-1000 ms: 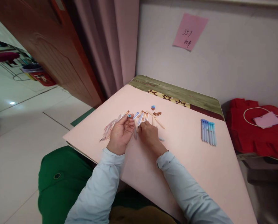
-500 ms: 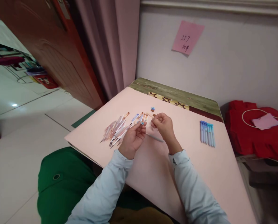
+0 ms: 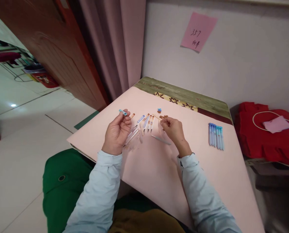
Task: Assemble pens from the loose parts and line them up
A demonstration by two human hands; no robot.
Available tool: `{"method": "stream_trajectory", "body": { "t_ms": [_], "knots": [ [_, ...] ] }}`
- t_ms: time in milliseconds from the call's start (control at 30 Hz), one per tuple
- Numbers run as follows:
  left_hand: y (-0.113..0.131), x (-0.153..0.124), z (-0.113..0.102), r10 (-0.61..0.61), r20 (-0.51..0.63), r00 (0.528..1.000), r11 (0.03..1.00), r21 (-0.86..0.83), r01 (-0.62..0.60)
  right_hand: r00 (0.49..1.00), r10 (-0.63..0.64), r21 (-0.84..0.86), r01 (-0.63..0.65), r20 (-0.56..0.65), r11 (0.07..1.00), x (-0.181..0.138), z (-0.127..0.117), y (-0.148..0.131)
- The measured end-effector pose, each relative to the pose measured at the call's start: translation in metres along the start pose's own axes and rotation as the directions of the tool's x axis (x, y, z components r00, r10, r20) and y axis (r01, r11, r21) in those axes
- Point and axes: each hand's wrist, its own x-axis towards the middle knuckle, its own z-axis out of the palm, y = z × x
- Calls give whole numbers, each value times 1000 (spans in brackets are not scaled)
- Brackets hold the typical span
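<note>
Raised over the left side of the pens, my left hand [image 3: 117, 133] pinches a short light-blue pen barrel piece [image 3: 122, 112], its round open end showing. My right hand [image 3: 173, 130] has its fingertips closed at a small brown pen topper [image 3: 163, 116]; how much of it lies in the grip is hidden. Between the hands are several pen parts: white refills [image 3: 134, 133] with dark tips, orange-brown barrel tops [image 3: 149, 119] and a blue barrel piece [image 3: 140, 118]. A pale clear barrel [image 3: 161, 139] lies alone left of my right wrist.
Several blue pens [image 3: 216, 137] lie in a row on the table's right side. Behind the parts sits a small blue-and-brown topper [image 3: 159, 110]. A red bag [image 3: 263, 145] is beyond the right edge, a green stool [image 3: 59, 191] at the lower left.
My left hand has moved left and up, away from my right hand, carrying the light-blue barrel piece. My right hand has stayed nearly in place at the brown topper.
</note>
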Motion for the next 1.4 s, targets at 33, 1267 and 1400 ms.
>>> {"method": "stream_trajectory", "body": {
  "t_ms": [33, 1267, 1400],
  "knots": [
    [0, 0, -2, -4, -15, 1000, 1000, -6, 4, 999, -37, -24, 37, 18, 999, -1, 3, -2],
    [-70, -12, -5, -261, -111, 959, 963, 46, 267, 950, -311, -224, 310, 31, 924, -30, -3, -61],
    [-75, -14, -6, -240, -139, 961, 966, 58, 250, 942, -327, -305, 333, 70, 892, -31, 1, -60]
  ]
}}
